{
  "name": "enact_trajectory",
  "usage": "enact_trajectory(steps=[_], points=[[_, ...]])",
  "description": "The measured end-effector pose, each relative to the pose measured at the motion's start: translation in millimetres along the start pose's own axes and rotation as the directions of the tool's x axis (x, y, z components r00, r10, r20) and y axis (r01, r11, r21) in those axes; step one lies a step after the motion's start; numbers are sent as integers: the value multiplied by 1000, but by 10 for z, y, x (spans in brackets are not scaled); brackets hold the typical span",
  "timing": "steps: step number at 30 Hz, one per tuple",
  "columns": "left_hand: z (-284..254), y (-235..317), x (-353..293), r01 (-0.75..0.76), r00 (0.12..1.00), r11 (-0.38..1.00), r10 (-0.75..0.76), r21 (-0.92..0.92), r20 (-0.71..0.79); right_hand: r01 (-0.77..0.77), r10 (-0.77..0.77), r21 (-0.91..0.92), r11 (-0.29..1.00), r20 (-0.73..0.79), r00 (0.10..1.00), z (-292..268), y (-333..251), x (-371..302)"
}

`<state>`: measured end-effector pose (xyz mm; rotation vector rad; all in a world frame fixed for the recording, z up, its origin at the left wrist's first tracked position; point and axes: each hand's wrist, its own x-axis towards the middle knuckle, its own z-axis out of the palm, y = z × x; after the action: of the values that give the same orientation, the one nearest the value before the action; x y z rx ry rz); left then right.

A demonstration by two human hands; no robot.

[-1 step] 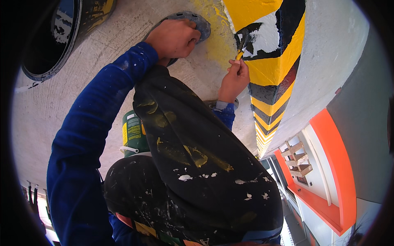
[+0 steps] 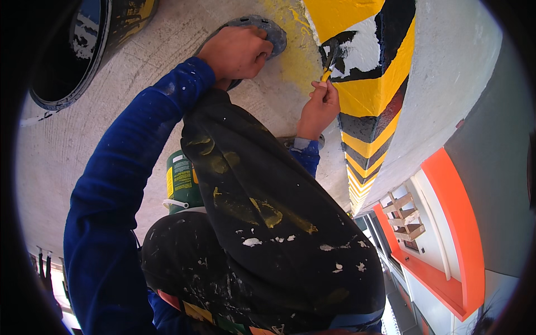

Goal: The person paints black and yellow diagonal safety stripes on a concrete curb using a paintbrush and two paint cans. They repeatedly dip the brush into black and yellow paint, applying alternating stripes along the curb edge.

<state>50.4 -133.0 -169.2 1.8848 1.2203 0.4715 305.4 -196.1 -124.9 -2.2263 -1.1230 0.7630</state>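
Note:
My right hand (image 2: 319, 110) pinches the short yellow handle of a paintbrush (image 2: 326, 73). The brush's dark bristles touch a wet-looking black patch beside a bare white area (image 2: 360, 47) on the striped kerb (image 2: 363, 96). Yellow and black bands run along this kerb. My left hand (image 2: 237, 53) is closed with its fingers curled in, and no object shows in it. It rests by my knee, over a grey clog (image 2: 273, 36) on my foot.
A paint-smeared black bucket (image 2: 103, 53) stands at the upper left. Behind my leg is a green paint tub (image 2: 181, 181) with a white handle. Yellow paint stains the concrete floor (image 2: 290, 53) beside the kerb. An orange-framed recess with wooden shelving (image 2: 407, 218) lies at the right.

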Motion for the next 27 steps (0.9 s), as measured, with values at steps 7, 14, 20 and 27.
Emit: enact_trajectory(steps=[7,14,20,27], points=[[-1,-16,35,-10,1000,1000,10,17,-8,24,-23,51,998,-16,1000,24,-32,34],[5,-34,7,10,1000,999,-10,39,-1,15,-16,9,1000,13,1000,38,-82,39],[4,-30,35,2,1000,999,-2,33,2,17,-18,25,1000,2,1000,7,-132,43],[2,-32,25,5,1000,1000,-5,31,0,30,-30,26,999,1,1000,2,-162,41]])
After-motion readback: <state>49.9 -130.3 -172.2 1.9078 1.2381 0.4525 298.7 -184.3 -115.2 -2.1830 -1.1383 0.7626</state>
